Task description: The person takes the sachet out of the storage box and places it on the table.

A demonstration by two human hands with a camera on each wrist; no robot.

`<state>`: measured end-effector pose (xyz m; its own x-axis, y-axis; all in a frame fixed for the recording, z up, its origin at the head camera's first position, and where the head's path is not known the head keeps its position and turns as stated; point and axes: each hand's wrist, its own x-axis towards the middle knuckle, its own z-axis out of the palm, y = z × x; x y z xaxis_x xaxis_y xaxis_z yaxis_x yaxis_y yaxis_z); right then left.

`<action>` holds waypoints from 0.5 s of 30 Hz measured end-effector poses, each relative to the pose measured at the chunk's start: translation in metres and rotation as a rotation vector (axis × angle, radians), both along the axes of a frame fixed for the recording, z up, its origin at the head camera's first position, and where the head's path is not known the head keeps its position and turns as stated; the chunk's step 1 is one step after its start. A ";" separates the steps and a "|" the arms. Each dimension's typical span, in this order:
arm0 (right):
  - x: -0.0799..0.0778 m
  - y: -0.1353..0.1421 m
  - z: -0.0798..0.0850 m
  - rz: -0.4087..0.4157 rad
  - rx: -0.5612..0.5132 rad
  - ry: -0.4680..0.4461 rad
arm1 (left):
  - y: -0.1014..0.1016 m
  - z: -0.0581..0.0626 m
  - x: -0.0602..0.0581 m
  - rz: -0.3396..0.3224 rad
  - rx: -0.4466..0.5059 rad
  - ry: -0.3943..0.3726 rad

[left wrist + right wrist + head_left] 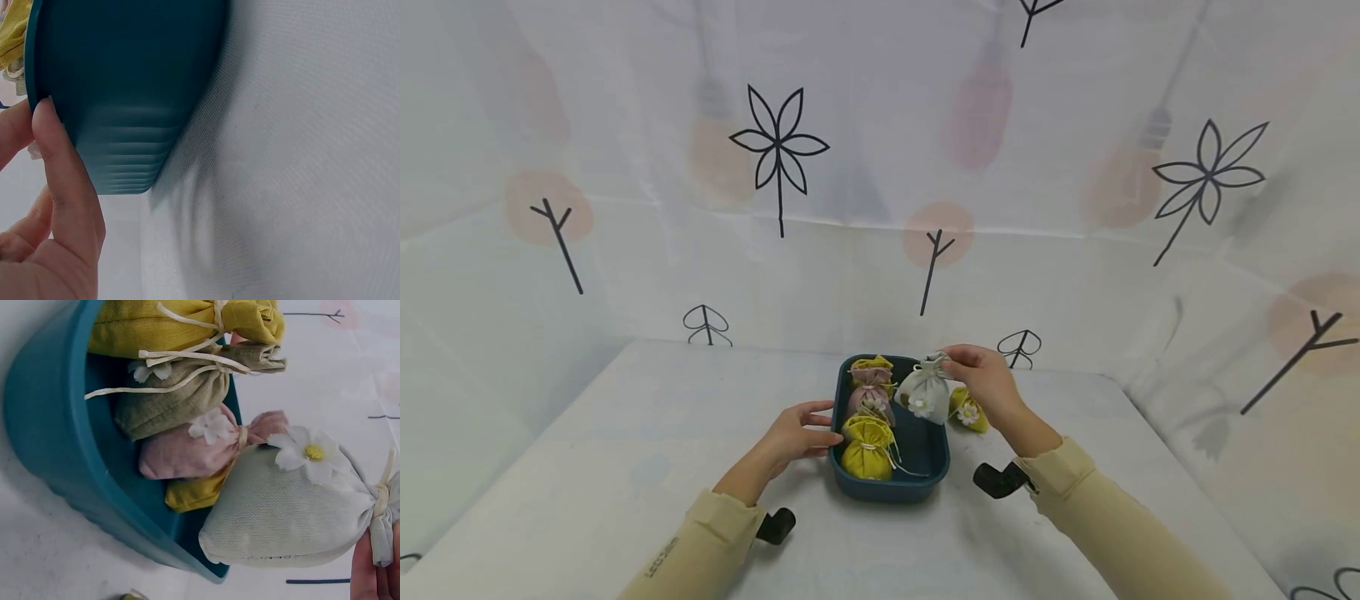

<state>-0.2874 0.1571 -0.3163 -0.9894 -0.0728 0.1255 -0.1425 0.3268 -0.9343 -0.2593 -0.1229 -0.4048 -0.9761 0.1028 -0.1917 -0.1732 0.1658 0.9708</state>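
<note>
My right hand (988,383) pinches the tied neck of a pale grey drawstring pouch (287,506) with a white flower. The pouch hangs over the right far side of a dark teal plastic bin (891,490). At the bin's left rim is my left hand (790,433), its thumb over the edge and fingers against the outer wall (125,75). Inside the bin lie a yellow pouch (868,454) at the front, an olive-brown pouch (175,400), a pink pouch (187,447) with a white flower, and another yellow pouch (197,490) at the back.
A yellow pouch (967,412) with a white flower lies on the white table (700,433), just right of the bin and under my right hand. A printed cloth curtain (850,275) hangs behind the table and at both sides.
</note>
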 end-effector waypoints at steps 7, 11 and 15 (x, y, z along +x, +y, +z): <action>0.010 0.010 0.003 -0.010 -0.005 0.042 | 0.000 0.000 0.000 0.000 0.003 -0.007; 0.012 0.018 0.002 -0.012 0.000 0.045 | 0.000 0.000 0.001 0.001 0.002 -0.006; 0.014 0.027 -0.002 -0.038 0.019 0.050 | 0.001 0.001 0.001 0.003 -0.004 0.000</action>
<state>-0.2734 0.1843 -0.3184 -0.9840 -0.0386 0.1741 -0.1765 0.3501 -0.9199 -0.2584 -0.1217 -0.4039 -0.9763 0.0994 -0.1922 -0.1737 0.1695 0.9701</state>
